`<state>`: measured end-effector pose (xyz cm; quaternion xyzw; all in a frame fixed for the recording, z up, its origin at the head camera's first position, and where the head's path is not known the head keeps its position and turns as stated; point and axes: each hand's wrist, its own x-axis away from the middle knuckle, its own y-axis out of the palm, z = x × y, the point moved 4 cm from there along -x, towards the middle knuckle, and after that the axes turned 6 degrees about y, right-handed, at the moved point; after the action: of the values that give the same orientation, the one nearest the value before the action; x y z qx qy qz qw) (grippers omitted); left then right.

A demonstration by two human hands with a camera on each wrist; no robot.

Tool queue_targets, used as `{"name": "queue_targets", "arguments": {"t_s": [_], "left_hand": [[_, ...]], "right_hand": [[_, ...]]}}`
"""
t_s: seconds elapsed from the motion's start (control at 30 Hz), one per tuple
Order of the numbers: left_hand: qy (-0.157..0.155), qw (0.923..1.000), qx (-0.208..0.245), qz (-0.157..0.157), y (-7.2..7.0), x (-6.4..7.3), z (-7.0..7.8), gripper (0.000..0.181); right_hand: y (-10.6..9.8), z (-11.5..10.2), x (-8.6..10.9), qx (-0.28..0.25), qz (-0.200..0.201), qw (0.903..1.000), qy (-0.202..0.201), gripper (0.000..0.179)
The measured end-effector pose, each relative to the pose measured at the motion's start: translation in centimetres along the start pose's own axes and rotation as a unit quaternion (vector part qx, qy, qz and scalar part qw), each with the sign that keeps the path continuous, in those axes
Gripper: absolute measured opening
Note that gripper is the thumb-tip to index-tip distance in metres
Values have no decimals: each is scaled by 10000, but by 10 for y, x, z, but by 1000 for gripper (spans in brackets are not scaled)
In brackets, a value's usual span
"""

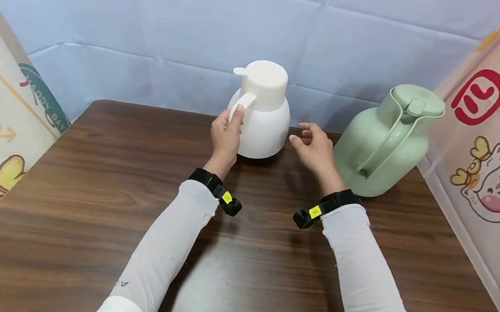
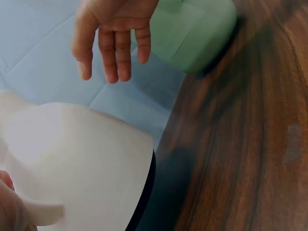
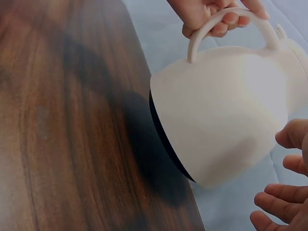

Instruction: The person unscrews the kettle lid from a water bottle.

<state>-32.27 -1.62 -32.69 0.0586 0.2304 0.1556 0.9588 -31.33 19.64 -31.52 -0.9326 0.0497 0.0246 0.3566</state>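
Observation:
A white thermos jug (image 1: 263, 132) with a lid and a small tab stands near the table's back edge. My left hand (image 1: 226, 135) grips its side handle (image 1: 245, 100), fingers curled through the loop, as the right wrist view shows. The jug's dark base (image 3: 168, 139) is close over the wood there. On the jug's other side my right hand (image 1: 314, 150) is held apart from it, fingers loosely bent and nothing in them. In the left wrist view the right hand's fingers (image 2: 115, 55) hang apart above the jug's body.
A larger green thermos jug (image 1: 381, 144) stands to the right, just behind my right wrist, its handle facing me. Beneath everything lies a brown wooden table (image 1: 90, 200). A pale blue cloth (image 1: 190, 27) hangs behind it, with printed cloths (image 1: 491, 166) at the sides.

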Motion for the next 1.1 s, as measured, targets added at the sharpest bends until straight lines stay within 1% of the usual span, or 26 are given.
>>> {"name": "queue_targets", "arguments": {"t_s": [0.1, 0.17, 0.37, 0.57, 0.73, 0.87, 1.0, 1.1], "left_hand": [[-55, 10000, -6, -50, -2, 3, -1, 35], [-79, 9999, 18, -75, -6, 3, -1, 36], [-51, 9994, 250, -247, -19, 4, 2, 39], [-110, 9982, 405, -427, -34, 8, 6, 42], [-289, 9962, 656, -502, -46, 13, 10, 40], [-481, 9935, 888, -530, -52, 16, 12, 38], [-691, 9905, 1050, -566, -57, 19, 11, 38], [-782, 9889, 1123, -585, -61, 22, 12, 36]], "right_hand": [[2, 0, 3, 76, -89, 9999, -42, 46], [4, -1, 5, 174, -150, 9996, -144, 46], [7, -8, 15, 598, -247, 9956, -670, 45], [12, -11, 29, 841, -353, 9888, -1183, 44], [17, -11, 44, 1027, -436, 9829, -1466, 44], [19, -11, 56, 1136, -494, 9787, -1640, 45], [20, -10, 66, 1120, -535, 9765, -1759, 43], [21, -8, 71, 1062, -564, 9757, -1832, 42]]}}
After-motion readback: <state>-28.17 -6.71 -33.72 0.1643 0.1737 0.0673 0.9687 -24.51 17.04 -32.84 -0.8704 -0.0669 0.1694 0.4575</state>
